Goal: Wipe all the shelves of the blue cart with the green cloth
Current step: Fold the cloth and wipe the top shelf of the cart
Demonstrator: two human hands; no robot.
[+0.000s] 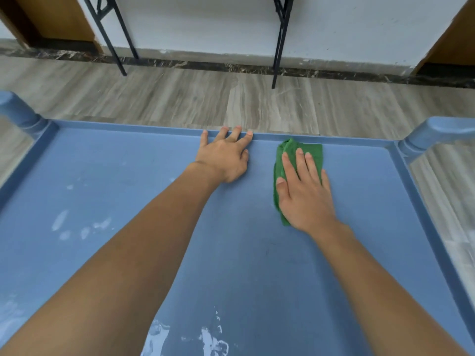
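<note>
Green cloth (314,153) crumpled under flat right hand (305,199); left hand (224,158) splayed on cart rim (154,130).

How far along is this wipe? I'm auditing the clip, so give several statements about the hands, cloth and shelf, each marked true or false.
1. The right hand presses flat on the cloth. True.
2. The left hand holds a spray bottle. False: it holds nothing; its fingers rest on the far rim of the shelf.
3. The cloth lies close to the far rim. True.
4. The shelf is spotless. False: whitish smears show at its left and near its front edge.
</note>
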